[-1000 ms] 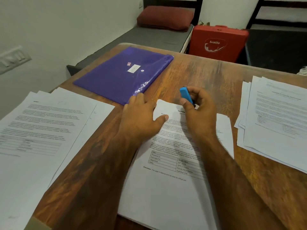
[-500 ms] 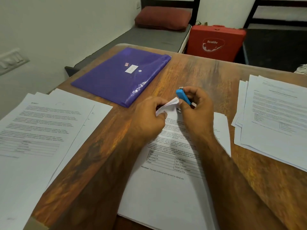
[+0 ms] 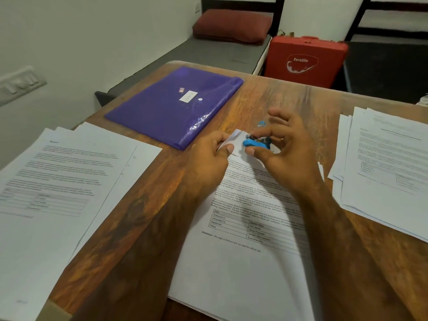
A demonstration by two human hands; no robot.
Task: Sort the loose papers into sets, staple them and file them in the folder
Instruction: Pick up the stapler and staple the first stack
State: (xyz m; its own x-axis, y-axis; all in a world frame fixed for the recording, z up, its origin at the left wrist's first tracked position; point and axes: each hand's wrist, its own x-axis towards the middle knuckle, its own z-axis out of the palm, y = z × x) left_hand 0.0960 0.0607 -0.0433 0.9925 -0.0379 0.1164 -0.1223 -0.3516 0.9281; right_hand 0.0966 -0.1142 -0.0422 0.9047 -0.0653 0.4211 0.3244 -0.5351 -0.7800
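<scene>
On wood table: left hand pinches papers, right hand stapler.

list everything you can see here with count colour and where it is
table: one, brown wood, under the papers
folder: one, purple, flat on the far left of the table
left paper stack: one, white, near left
middle paper set: one, white, centre, far corner lifted
right paper stack: one, white, right edge
stapler: one, blue, at the lifted corner
small blue piece: one, on the table beyond the stapler, too small to identify
case: one, red, beyond the table
pillow: one, dark red, on the grey bed
switch plate: one, white, left wall
left hand: pinches the lifted corner
right hand: holds the stapler
</scene>
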